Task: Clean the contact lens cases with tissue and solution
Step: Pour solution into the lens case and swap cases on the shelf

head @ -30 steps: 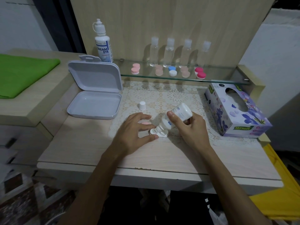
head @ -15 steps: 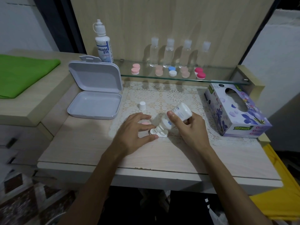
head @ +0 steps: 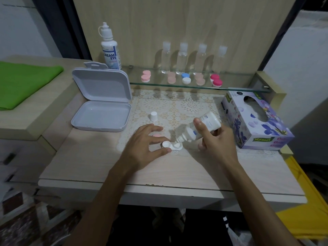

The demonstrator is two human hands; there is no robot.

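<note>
Right hand [head: 217, 141]: grasping the solution bottle [head: 200, 127], tilted, nozzle down over the right well of the lens case.
Left hand [head: 144, 144]: thumb and fingers pinching the left end of the white contact lens case [head: 171, 146].
Lens case: flat on the lace mat [head: 177, 107], mid-surface, both wells uncapped.
Bottle cap [head: 153, 116]: upright on mat, apart.
Tissue box [head: 255, 121]: right of the hands.

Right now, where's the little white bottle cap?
In the head view, the white cap stands on the lace mat, just beyond the left hand and right of the open grey box.
</note>
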